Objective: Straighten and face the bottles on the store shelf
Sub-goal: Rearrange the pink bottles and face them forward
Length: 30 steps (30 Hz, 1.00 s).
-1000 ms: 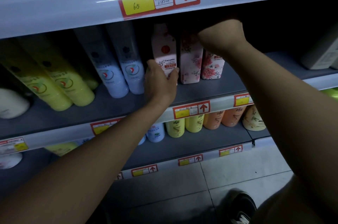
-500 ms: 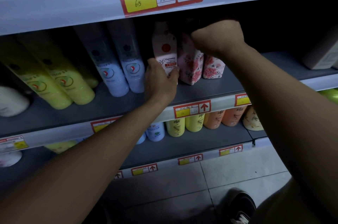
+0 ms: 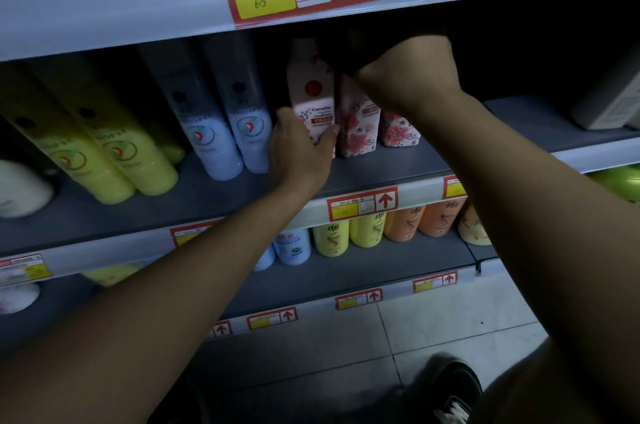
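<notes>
With the left hand (image 3: 298, 149) clasping the Camellia bottle (image 3: 313, 101) on the shelf (image 3: 207, 205) and the right hand (image 3: 405, 73) curled over the tilted floral bottle (image 3: 356, 125), stand both upright, labels forward.

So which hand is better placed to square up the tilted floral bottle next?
Probably the right hand: it is already at the top of the tilted floral bottle, though its fingers are hidden. The left hand grips the Camellia bottle.
</notes>
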Available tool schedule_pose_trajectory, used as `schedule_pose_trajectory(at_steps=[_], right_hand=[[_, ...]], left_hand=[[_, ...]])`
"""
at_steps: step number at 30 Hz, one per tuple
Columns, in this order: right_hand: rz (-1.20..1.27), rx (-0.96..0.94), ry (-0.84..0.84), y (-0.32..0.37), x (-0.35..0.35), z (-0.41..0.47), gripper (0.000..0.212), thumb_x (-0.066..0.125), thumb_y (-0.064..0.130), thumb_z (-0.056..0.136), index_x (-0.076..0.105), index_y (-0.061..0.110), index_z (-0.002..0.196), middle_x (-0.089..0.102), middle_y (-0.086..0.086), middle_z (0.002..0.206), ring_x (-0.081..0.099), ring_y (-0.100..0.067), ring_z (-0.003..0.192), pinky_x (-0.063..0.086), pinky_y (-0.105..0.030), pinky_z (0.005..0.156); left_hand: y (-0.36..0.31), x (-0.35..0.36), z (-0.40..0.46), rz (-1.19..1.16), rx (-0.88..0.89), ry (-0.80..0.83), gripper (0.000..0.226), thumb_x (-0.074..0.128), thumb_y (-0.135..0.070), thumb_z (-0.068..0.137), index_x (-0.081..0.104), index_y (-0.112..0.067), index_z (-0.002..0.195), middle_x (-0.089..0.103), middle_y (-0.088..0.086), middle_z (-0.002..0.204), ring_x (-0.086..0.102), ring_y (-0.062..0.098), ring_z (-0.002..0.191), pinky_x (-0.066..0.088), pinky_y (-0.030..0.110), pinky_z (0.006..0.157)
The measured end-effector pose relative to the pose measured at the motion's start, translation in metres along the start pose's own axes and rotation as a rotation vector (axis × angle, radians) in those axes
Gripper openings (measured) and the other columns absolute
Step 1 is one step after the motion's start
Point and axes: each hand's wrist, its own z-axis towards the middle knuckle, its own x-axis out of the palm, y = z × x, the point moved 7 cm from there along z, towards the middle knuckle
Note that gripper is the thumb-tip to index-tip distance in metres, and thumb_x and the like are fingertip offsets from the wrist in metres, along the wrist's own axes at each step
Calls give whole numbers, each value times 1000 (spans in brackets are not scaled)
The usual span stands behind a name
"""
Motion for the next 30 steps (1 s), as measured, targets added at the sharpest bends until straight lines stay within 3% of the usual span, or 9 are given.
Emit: schedule_pose_trajectory(at_steps=[2, 8, 12, 15, 20, 23, 27, 29, 30], right_hand=[[2, -33, -68, 4, -5, -3, 36, 56, 48, 91, 71, 15, 96, 71, -10, 83, 65, -29, 68, 57, -40, 57], [61, -117, -181, 0, -13, -11, 41, 58, 52, 87, 71, 16, 99, 71, -6, 87, 66, -26, 73, 58, -43, 64], [11, -88, -151, -15, -15, -15, 28, 60, 36, 81, 67, 10, 73, 67, -7, 69, 61, -22, 58, 55, -37, 57], [16, -60, -161, -26, -27, -21, 33, 54, 28, 79, 45, 7, 55, 51, -11, 55, 46, -24, 47, 38, -31, 50], [-16, -6, -165, -49, -39, -24, 35, 52, 37, 79, 63, 5, 69, 63, -12, 65, 59, -30, 59, 53, -37, 57], [-16, 54, -141, -71, -40, -25, 37, 56, 41, 79, 65, 6, 73, 66, -11, 70, 63, -30, 65, 54, -36, 60], [19, 121, -88, -98, -39, -22, 37, 62, 44, 80, 65, 8, 75, 69, -6, 76, 67, -25, 75, 52, -34, 64], [47, 154, -73, -108, -38, -21, 39, 64, 48, 79, 67, 9, 79, 71, -7, 80, 69, -27, 79, 56, -37, 69], [59, 165, -64, -112, -38, -21, 41, 66, 51, 78, 69, 10, 83, 72, -7, 83, 70, -28, 82, 57, -38, 71]], left_hand=[[1, 0, 1, 5, -2, -3, 43, 73, -38, 88, 42, -13, 103, 68, 6, 106, 64, 20, 91, 46, 29, 68], [2, 0, -1, 39, 9, -13, 44, 74, -35, 87, 48, -7, 108, 69, 8, 111, 65, 26, 101, 51, 33, 75], [4, -3, -4, 58, 42, -25, 39, 73, -28, 87, 47, -9, 108, 68, 6, 110, 65, 26, 100, 49, 34, 74], [7, -5, -8, 46, 63, -24, 36, 72, -26, 85, 47, -13, 107, 68, 2, 106, 66, 23, 96, 53, 39, 76], [6, -10, -16, 15, 108, -20, 41, 70, -29, 83, 45, -21, 114, 68, -4, 108, 67, 17, 97, 57, 43, 81], [6, -12, -20, 6, 125, -34, 48, 71, -25, 82, 45, -20, 123, 67, -3, 113, 66, 17, 101, 57, 43, 84], [6, -14, -25, 12, 135, -56, 46, 71, -25, 81, 45, -22, 119, 62, -1, 108, 64, 20, 102, 57, 43, 82], [6, -14, -27, 27, 131, -70, 41, 72, -23, 82, 44, -23, 113, 61, 3, 109, 66, 17, 92, 57, 36, 77], [6, -13, -28, 30, 127, -75, 40, 72, -21, 83, 43, -22, 110, 60, 6, 110, 65, 11, 83, 56, 25, 72]])
